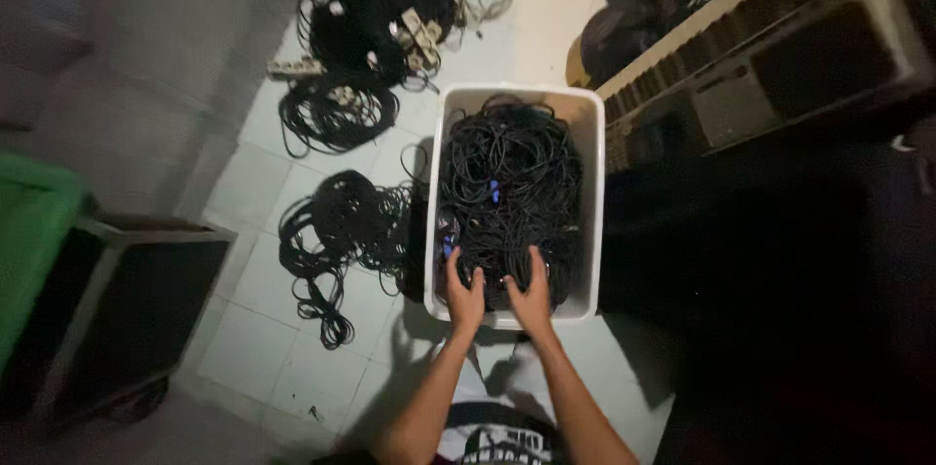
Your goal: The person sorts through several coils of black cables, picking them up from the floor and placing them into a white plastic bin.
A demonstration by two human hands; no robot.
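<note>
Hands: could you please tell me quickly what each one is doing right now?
Left hand: open, fingers spread, pressing on the black cables in the white bin.
Right hand: open, resting on the same cables.

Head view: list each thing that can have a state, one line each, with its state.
White plastic bin: upright on the tiled floor, heaped with coiled black cables.
Left hand: open, palm down on the cables in the bin.
Right hand: open, palm down on the same cables.
Black cable bundles on the floor: loosely coiled, left of the bin.
White power strips: lying tangled in the far cable pile.
</note>
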